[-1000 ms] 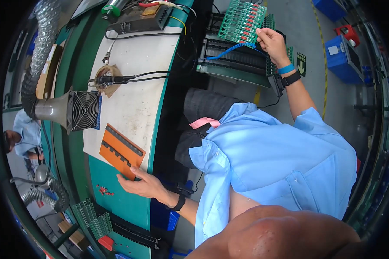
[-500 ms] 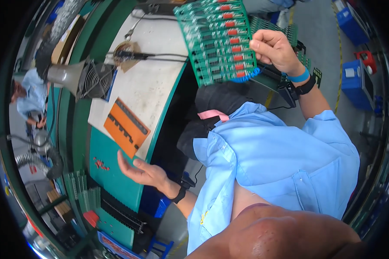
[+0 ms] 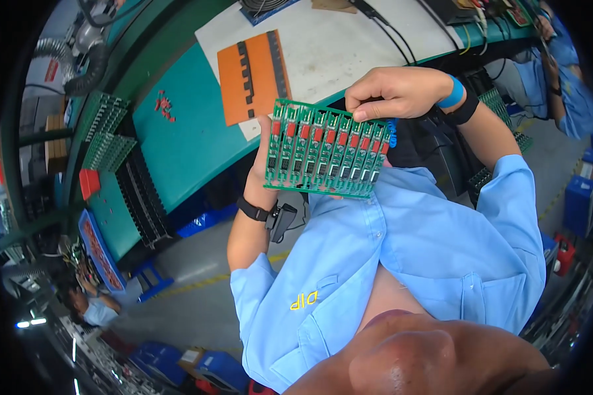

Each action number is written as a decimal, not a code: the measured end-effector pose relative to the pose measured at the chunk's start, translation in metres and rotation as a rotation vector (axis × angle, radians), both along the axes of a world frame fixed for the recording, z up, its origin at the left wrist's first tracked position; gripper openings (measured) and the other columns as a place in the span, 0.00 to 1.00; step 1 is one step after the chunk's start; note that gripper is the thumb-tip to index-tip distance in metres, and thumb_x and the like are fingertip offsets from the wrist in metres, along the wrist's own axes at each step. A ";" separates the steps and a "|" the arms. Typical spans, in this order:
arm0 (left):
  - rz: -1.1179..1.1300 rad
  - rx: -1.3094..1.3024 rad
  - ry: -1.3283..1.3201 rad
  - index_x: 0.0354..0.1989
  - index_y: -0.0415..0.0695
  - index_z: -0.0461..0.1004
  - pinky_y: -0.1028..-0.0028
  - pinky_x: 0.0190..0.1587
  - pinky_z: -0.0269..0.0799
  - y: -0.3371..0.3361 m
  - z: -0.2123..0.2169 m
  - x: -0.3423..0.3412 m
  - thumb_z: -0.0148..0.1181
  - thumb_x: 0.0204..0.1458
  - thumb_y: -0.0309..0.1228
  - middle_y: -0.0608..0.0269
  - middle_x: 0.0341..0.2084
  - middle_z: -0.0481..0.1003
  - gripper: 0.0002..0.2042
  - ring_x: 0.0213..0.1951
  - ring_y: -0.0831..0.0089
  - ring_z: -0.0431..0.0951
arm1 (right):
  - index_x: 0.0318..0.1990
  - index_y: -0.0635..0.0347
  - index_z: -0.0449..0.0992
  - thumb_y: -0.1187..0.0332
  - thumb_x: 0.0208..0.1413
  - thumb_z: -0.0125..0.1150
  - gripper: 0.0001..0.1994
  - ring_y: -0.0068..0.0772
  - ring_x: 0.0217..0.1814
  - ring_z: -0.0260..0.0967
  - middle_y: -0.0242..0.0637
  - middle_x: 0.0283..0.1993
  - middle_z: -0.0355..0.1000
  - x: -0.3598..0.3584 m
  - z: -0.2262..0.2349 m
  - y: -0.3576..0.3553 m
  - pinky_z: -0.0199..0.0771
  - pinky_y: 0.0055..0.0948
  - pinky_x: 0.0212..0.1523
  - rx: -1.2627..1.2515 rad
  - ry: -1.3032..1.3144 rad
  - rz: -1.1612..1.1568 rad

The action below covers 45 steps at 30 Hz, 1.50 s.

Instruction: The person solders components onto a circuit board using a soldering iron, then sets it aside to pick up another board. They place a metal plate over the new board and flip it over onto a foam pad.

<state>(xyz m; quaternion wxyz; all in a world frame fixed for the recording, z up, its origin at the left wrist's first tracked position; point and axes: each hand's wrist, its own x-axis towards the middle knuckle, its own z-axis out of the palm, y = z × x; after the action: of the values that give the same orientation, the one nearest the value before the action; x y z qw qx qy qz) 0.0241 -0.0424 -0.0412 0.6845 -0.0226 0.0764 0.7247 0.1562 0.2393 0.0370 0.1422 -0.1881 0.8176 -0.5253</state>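
A green circuit board panel [image 3: 324, 153] with rows of red and black components is held in front of my shirt. My right hand [image 3: 402, 95] is closed on its upper edge near the right corner, thumb on the face. My left hand [image 3: 261, 155] lies along its left edge, with most of its fingers hidden behind the board. Just beyond the board, an orange sheet [image 3: 265, 76] with a row of black cut-shaped marks and a dark strip lies on the bench. A small pile of red parts [image 3: 165, 107] is scattered on the green mat [image 3: 194, 112].
Green boards [image 3: 105, 125] stand by a black slotted rack [image 3: 141, 191] at the left, beside a red block [image 3: 89, 184]. A blue-edged tray [image 3: 101, 250] sits near the bench end. Cables [image 3: 392, 36] cross the white surface. Another person's arm [image 3: 552, 72] shows at the far right.
My right hand has brought the board down and closer to my chest. My left hand, open and apart from it before, now supports its left side. The view has turned toward the left.
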 end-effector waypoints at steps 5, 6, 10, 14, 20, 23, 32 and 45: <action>0.089 -0.041 0.225 0.65 0.44 0.70 0.58 0.57 0.80 -0.011 -0.012 0.000 0.38 0.62 0.73 0.55 0.56 0.78 0.44 0.54 0.63 0.80 | 0.37 0.63 0.73 0.58 0.74 0.55 0.17 0.30 0.30 0.59 0.33 0.27 0.64 -0.025 0.013 0.000 0.64 0.33 0.33 0.055 -0.072 0.115; 0.108 -0.050 0.250 0.65 0.44 0.70 0.60 0.56 0.80 -0.009 -0.010 0.002 0.38 0.62 0.73 0.56 0.55 0.78 0.44 0.54 0.64 0.80 | 0.37 0.63 0.73 0.58 0.74 0.55 0.17 0.30 0.30 0.59 0.33 0.27 0.64 -0.027 0.013 0.001 0.64 0.33 0.33 0.050 -0.081 0.115; 0.021 -0.080 0.214 0.66 0.43 0.70 0.62 0.57 0.80 -0.008 -0.018 -0.006 0.40 0.60 0.75 0.54 0.56 0.78 0.46 0.56 0.64 0.79 | 0.37 0.64 0.74 0.58 0.74 0.55 0.17 0.33 0.30 0.61 0.36 0.28 0.67 -0.034 0.014 0.002 0.65 0.35 0.34 0.097 -0.046 0.174; -0.261 -0.190 0.160 0.70 0.41 0.65 0.62 0.59 0.79 0.004 -0.009 -0.011 0.42 0.59 0.75 0.50 0.62 0.74 0.49 0.60 0.60 0.79 | 0.36 0.65 0.73 0.59 0.74 0.55 0.17 0.41 0.30 0.64 0.41 0.28 0.69 -0.047 0.021 -0.004 0.67 0.39 0.35 0.144 -0.045 0.295; -0.333 -0.404 0.652 0.78 0.43 0.54 0.52 0.57 0.82 0.024 0.028 0.003 0.43 0.61 0.73 0.43 0.70 0.66 0.49 0.65 0.50 0.75 | 0.35 0.66 0.73 0.62 0.72 0.57 0.15 0.50 0.32 0.67 0.46 0.29 0.71 -0.058 0.025 -0.023 0.68 0.42 0.37 0.106 -0.002 0.457; -0.606 -0.058 0.558 0.80 0.46 0.49 0.41 0.47 0.85 0.015 0.014 -0.012 0.44 0.65 0.67 0.39 0.71 0.63 0.45 0.66 0.38 0.72 | 0.35 0.66 0.74 0.63 0.71 0.57 0.14 0.51 0.32 0.67 0.47 0.29 0.72 -0.062 0.021 -0.027 0.69 0.42 0.37 0.085 0.063 0.459; -0.634 -0.091 0.179 0.78 0.44 0.53 0.31 0.45 0.80 -0.006 0.000 -0.007 0.55 0.65 0.58 0.34 0.69 0.64 0.41 0.64 0.33 0.72 | 0.41 0.63 0.79 0.54 0.70 0.59 0.18 0.47 0.31 0.74 0.44 0.29 0.76 -0.049 0.018 -0.029 0.71 0.43 0.34 0.161 0.048 0.311; -0.603 0.017 0.014 0.80 0.48 0.51 0.31 0.38 0.81 -0.015 -0.016 0.008 0.60 0.53 0.69 0.19 0.70 0.54 0.53 0.58 0.18 0.71 | 0.47 0.64 0.78 0.54 0.67 0.64 0.18 0.43 0.20 0.69 0.35 0.18 0.69 -0.038 0.044 -0.010 0.67 0.42 0.25 0.318 0.082 0.047</action>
<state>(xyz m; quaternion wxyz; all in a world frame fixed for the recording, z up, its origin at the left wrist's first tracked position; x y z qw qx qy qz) 0.0321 -0.0569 -0.0570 0.8684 0.0118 0.0784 0.4895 0.1183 0.2295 0.0810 0.1486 -0.2035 0.8910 -0.3775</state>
